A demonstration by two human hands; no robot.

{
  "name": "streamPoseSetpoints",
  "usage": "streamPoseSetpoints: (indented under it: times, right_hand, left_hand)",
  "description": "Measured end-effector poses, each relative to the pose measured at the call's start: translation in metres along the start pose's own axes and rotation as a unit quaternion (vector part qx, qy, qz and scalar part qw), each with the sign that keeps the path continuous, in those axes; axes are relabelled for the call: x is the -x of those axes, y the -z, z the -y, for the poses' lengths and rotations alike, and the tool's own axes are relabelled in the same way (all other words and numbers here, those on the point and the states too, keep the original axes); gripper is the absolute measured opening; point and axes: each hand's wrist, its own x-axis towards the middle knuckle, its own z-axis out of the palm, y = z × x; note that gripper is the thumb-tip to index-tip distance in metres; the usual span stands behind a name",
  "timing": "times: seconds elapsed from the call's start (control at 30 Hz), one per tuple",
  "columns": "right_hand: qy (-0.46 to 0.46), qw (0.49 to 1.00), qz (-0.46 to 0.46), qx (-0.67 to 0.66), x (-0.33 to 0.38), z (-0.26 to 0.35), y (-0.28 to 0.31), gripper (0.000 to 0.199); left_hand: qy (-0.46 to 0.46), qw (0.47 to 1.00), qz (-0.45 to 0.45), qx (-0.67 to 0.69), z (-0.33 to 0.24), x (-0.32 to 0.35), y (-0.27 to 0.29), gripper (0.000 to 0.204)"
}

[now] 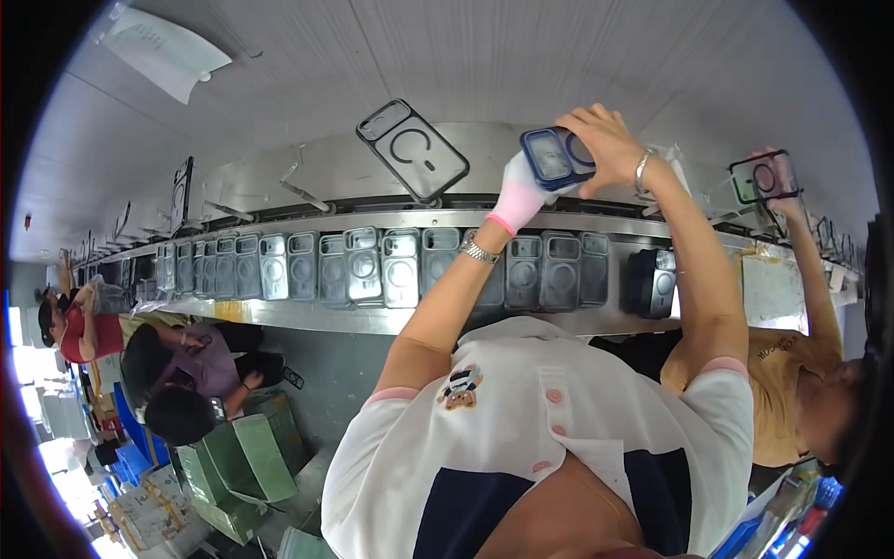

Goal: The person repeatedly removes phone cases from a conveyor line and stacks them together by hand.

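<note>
Phone case point(557, 156), blue-rimmed, is held raised above the steel rail point(372, 319) of hung cases point(400, 270). It is pinched at its left edge by the gloved left hand point(518, 196) and at its right by the bare right hand point(603, 140). A slip is judged possible, the grip being on edges only. Fingertips behind the case are hidden. A dark case point(413, 149) is seen farther off, its mount unclear.
</note>
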Motion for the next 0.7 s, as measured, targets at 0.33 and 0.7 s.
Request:
streamPoseSetpoints:
  times: [0.33,0.7]
  right_hand:
    - [-0.028,0.936,-0.139,-0.321,-0.013,-0.034,0.02,0.104]
    - [0.195,0.754,-0.091,-0.62,-0.237,0.252,-0.012,0.106]
  left_hand:
    - [0.226,0.968,0.065,0.091,0.026,0.148,0.202,0.046]
    - [0.049,0.84,-0.53,-0.107,0.001,0.17,0.514,0.112]
